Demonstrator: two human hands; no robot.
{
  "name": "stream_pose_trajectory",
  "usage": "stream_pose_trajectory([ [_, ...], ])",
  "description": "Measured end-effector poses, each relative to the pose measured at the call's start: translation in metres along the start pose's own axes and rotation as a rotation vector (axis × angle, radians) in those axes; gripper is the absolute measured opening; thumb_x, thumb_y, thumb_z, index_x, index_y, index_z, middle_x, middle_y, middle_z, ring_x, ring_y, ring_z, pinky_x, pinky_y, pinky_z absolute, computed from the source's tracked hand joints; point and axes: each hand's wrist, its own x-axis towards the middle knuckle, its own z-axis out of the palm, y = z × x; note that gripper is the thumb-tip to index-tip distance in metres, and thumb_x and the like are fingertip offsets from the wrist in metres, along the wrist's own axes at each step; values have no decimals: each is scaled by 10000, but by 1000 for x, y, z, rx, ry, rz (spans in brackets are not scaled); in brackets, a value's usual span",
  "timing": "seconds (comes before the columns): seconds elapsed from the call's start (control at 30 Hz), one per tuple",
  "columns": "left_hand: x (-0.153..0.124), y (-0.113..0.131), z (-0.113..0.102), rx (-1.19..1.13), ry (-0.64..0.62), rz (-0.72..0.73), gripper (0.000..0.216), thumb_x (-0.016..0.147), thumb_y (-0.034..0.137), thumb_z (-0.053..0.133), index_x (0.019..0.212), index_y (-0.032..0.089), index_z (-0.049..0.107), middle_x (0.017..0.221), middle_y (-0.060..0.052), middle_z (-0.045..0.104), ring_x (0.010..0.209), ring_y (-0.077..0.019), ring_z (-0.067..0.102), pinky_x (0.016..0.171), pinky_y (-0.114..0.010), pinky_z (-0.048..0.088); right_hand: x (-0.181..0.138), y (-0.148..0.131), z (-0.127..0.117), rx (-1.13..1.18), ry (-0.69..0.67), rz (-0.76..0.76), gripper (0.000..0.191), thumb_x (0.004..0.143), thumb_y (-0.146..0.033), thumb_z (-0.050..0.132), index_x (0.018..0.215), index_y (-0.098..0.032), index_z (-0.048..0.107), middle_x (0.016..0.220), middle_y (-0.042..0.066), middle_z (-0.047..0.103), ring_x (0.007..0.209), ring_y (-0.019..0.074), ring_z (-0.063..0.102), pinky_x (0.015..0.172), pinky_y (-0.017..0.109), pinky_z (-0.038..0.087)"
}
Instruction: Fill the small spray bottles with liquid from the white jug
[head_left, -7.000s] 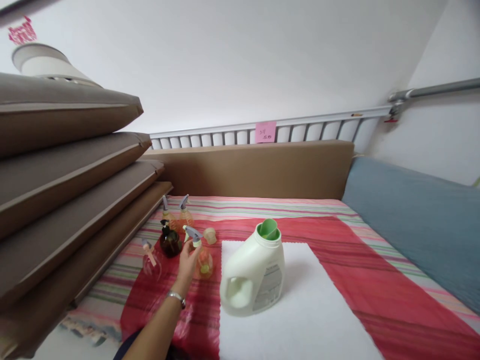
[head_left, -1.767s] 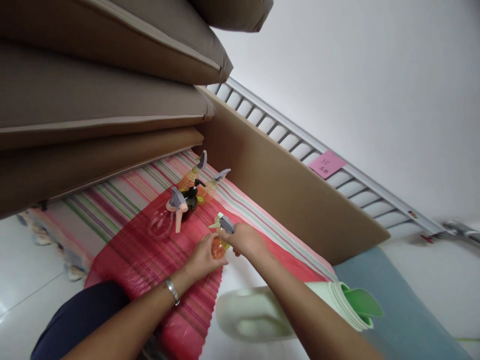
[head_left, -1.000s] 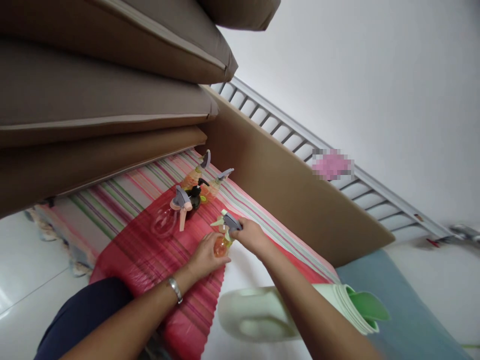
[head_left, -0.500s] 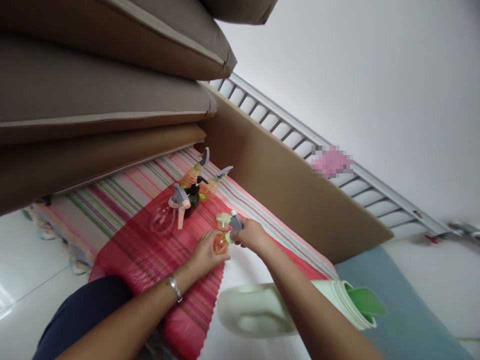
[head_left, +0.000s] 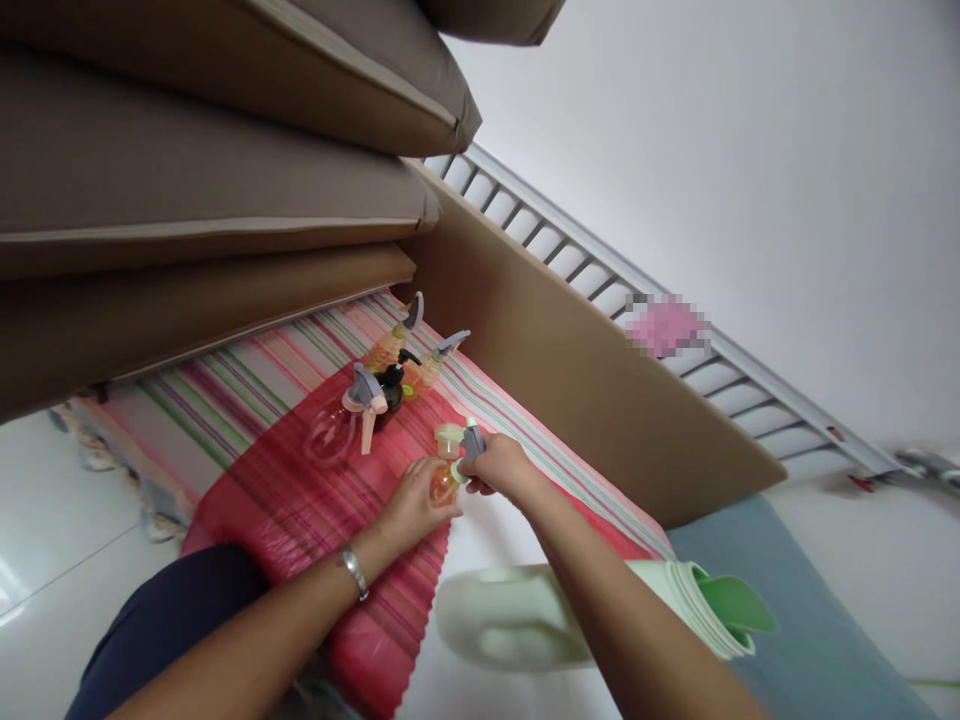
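A small spray bottle (head_left: 444, 486) with orange see-through sides is between my hands, above the edge of the red plastic sheet. My left hand (head_left: 417, 494) is wrapped round its body from the left. My right hand (head_left: 496, 464) has its fingers closed at the neck, on the grey and pale green spray head (head_left: 473, 438). Just behind this stands a small pale yellow-green cup (head_left: 449, 441), partly overlapped by the head. Further left lies a clear spray bottle with a grey and peach head (head_left: 364, 392). My fingers partly hide the orange bottle.
A dark pump bottle (head_left: 391, 382) and two yellowish spray bottles (head_left: 387, 347) stand behind. A pale green jug (head_left: 510, 618) lies under my right forearm. Red plastic (head_left: 375, 590) covers part of the striped cloth (head_left: 202, 410). Cushions (head_left: 210, 190) and a brown board (head_left: 570, 370) border the area.
The view has shifted slightly. Both hands keep their hold on the spray bottle, and my right fingers sit a little differently at its neck and head.
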Motion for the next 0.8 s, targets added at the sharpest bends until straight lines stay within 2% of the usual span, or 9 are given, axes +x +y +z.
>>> stream_pose_trajectory([
  [0.2,-4,3,1,19,-15,23,613,608,217,814,1145,207,520,1150,-99,592,1099,-275,528,966,-458,405,2,5,6,40,-12,15,130,884,-239,605,940,-121,603,729,-24,633,559,91,601,521,224,525],
  [0.4,-1,19,-4,21,20,108,544,727,228,723,1208,215,468,1213,-101,565,1155,-260,499,1003,-457,369,5,8,13,45,7,-16,153,888,-264,599,955,-127,608,752,-15,639,588,100,608,551,245,534],
  [0.6,9,31,-7,-57,73,86,331,691,160,722,974,201,556,972,-42,610,961,-219,568,864,-358,446,8,10,16,-23,65,-57,146,843,-286,649,815,-145,624,672,-33,630,561,104,594,569,259,514],
  [0.8,21,35,-6,-62,90,42,170,700,110,648,825,195,569,845,-21,617,840,-198,581,776,-319,457,0,12,12,2,132,-131,129,760,-263,700,797,-150,649,674,-6,657,625,142,627,628,292,508],
])
